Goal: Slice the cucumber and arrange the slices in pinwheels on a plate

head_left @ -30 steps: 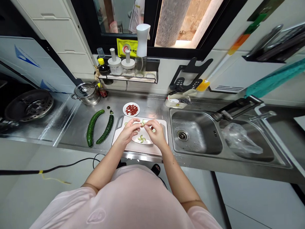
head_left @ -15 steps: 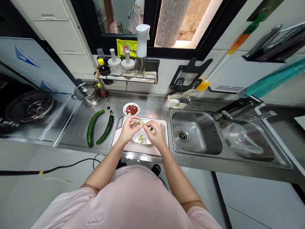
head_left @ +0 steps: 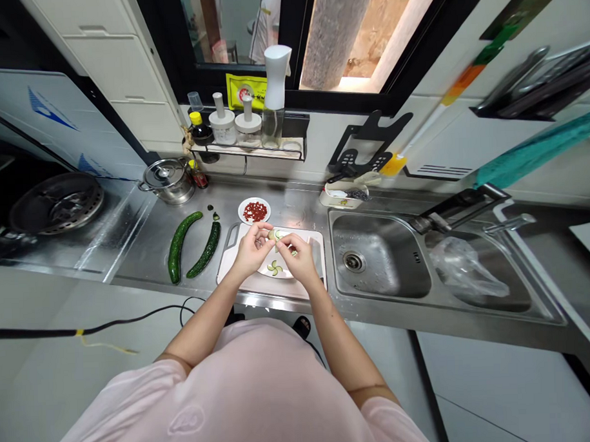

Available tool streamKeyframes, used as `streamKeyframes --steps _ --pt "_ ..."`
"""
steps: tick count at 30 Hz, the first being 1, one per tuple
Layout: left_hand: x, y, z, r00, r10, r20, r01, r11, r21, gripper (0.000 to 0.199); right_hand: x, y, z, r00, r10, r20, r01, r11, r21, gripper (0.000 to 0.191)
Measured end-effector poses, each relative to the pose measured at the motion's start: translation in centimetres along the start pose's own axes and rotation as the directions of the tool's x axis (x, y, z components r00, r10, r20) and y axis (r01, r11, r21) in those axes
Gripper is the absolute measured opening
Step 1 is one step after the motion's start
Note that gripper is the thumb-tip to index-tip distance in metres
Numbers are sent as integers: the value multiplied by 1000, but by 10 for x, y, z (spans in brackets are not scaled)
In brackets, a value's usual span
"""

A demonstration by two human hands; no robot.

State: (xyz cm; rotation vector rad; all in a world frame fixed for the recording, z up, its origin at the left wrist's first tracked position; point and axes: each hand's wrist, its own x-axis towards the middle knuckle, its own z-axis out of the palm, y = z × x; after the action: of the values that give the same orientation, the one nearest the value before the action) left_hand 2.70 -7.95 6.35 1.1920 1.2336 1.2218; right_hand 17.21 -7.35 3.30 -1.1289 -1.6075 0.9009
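Observation:
Both hands meet over a white plate (head_left: 272, 274) that rests on a pale cutting board (head_left: 251, 284). My left hand (head_left: 253, 249) is closed, its fingertips pinching a thin cucumber slice (head_left: 272, 235). The fingertips of my right hand (head_left: 296, 253) pinch at the same small piece from the other side. Below them on the plate lies a pinwheel of cucumber slices (head_left: 274, 268). More green pieces on the plate are partly hidden by my hands. A knife blade (head_left: 317, 254) shows at the board's right side.
Two whole cucumbers (head_left: 180, 246) (head_left: 206, 250) lie left of the board, with cut ends (head_left: 215, 216) behind them. A small dish of red pieces (head_left: 254, 211) stands behind the board. A lidded pot (head_left: 167, 180) is at back left; the sink (head_left: 381, 257) is to the right.
My hands stay over the plate with only slight finger movement at the cucumber slice. The surrounding things have not moved.

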Motion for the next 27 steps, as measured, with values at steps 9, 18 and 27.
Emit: streamKeyframes --steps 9,18,27 --pt "6 -7 -3 999 -8 35 7 1000 28 40 2 9 3 998 68 8 -68 998 18 21" --pt "35 -43 -18 991 -14 136 12 1000 15 35 8 44 11 989 143 41 -141 989 -46 21" --pt "60 -97 -30 990 -100 97 82 982 173 35 22 96 34 944 287 166 -243 940 -240 17"
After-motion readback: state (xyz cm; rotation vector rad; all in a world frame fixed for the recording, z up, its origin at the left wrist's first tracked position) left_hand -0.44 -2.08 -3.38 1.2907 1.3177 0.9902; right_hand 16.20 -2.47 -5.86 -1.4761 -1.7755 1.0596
